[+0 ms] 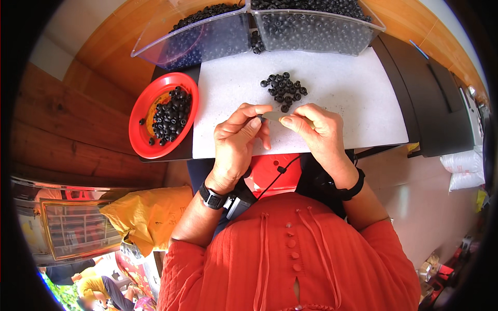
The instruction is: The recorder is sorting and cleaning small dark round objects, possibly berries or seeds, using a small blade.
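Note:
Over the near part of a white work sheet (223,83), my left hand (234,139) pinches a small round black part (261,118) between thumb and forefinger. My right hand (320,129) grips a thin, flat greyish blade (273,116), its tip at the black part. Fingers cover much of both. Just beyond the hands lies a loose pile of small black ring-like parts (282,90), several with a hole showing. To the left, a red oval plate (139,111) holds more black ring-like parts (172,115).
Two clear plastic bins (207,44) (316,33), full of black parts, stand along the far edge, with a few parts between them. A dark cabinet (436,103) is at the right. A yellow bag (150,212) sits at lower left; another person (98,287) is beyond it.

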Tool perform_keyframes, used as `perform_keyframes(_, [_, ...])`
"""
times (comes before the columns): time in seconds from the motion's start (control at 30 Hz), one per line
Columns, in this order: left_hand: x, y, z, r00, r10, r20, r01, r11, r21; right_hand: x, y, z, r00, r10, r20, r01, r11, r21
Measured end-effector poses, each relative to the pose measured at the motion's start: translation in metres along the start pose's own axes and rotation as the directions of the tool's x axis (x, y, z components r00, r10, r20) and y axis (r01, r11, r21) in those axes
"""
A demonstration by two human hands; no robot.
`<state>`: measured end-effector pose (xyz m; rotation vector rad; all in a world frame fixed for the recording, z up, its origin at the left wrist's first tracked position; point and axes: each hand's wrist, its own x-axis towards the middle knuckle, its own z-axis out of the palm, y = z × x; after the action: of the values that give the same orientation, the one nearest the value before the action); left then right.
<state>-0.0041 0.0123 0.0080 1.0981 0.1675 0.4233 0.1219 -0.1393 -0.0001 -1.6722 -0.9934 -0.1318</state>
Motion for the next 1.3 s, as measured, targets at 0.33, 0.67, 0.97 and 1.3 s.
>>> perform_keyframes(0.33, [0.0022,-0.0058,-0.0056,0.999,0.036,0.017,-0.037,0.998,0.056,-0.0049,0.006,0.0038,0.996,-0.053,-0.069,0.057,0.996,0.064])
perform_keyframes(0.67, [0.0003,-0.0061,-0.0052,0.996,0.08,0.029,-0.082,0.994,0.07,-0.0018,-0.002,0.002,0.998,-0.014,-0.063,0.013,1.0,-0.017])
perform_keyframes(0.97, [-0.0018,-0.003,-0.0017,0.998,0.058,0.021,-0.059,0.998,0.032,-0.0024,-0.0011,0.0009,0.998,-0.036,-0.047,0.034,0.999,-0.032])
perform_keyframes(1.3, [-0.0015,-0.0058,-0.0061,0.997,0.067,0.025,-0.068,0.996,0.063,-0.0024,0.0029,0.0017,0.995,-0.094,-0.026,0.091,0.993,-0.075])
